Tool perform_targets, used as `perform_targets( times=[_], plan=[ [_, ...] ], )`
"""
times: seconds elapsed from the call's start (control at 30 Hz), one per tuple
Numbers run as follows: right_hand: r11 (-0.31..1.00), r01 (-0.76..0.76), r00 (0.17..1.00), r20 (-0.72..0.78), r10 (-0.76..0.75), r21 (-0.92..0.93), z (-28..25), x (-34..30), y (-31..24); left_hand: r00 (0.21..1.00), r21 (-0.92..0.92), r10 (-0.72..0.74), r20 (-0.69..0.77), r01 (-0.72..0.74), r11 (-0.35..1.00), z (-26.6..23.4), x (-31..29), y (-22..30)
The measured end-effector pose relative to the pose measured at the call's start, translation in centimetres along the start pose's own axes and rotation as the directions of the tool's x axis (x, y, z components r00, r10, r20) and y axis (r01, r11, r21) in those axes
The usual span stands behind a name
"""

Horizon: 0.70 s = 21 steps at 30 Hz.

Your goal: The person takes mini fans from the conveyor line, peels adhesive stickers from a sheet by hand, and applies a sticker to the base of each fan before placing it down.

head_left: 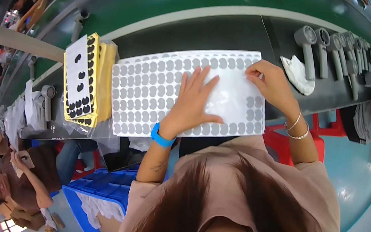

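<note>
A white sheet of grey kidney-shaped stickers [143, 96] lies on the dark table in front of me, on top of other such sheets. Its right part has a bare patch of backing where stickers are gone. My left hand [191, 100] rests flat on the sheet, fingers spread, a blue band at the wrist. Over the sheet's upper right, my right hand [270, 84] has thumb and forefinger pinched close to the backing beside the top row of stickers. What sits between those fingertips, if anything, is too small to make out.
Left of the sheet lies a stack of yellow sheets with black stickers [90, 57], partly in clear plastic. A white cloth [299, 75] and a row of grey handheld fans [307, 45] are on the right. Behind runs a green conveyor belt [172, 7]. People work on both sides.
</note>
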State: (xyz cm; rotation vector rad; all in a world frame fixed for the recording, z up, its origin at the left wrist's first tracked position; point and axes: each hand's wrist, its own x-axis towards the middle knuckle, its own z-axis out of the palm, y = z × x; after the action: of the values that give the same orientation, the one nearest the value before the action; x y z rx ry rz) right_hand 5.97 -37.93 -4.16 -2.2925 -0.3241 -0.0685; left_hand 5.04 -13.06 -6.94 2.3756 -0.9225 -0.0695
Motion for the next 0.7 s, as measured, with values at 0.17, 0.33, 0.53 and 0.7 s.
perform_targets(
  times=[0.17,0.33,0.53,0.7],
  plan=[
    [0.992,-0.122,0.992,-0.005,0.123,0.023,1.2,-5.0,-0.6,1.000,0.057,-0.029,-0.007,0.030,0.998,0.8,0.0,0.3],
    [0.999,-0.046,0.995,-0.094,0.046,-0.001,2.0,-5.8,0.2,0.998,0.057,-0.057,0.029,0.056,0.997,0.4,0.1,0.7],
    [0.999,-0.010,0.994,-0.106,0.015,0.050,1.9,-5.8,-0.1,0.995,0.055,-0.088,0.054,0.085,0.995,0.1,-0.1,1.2],
    [0.999,0.039,0.999,-0.031,-0.038,0.021,1.2,-5.7,0.2,0.995,0.107,-0.074,0.068,0.067,0.992,0.1,0.0,0.9]
  ],
)
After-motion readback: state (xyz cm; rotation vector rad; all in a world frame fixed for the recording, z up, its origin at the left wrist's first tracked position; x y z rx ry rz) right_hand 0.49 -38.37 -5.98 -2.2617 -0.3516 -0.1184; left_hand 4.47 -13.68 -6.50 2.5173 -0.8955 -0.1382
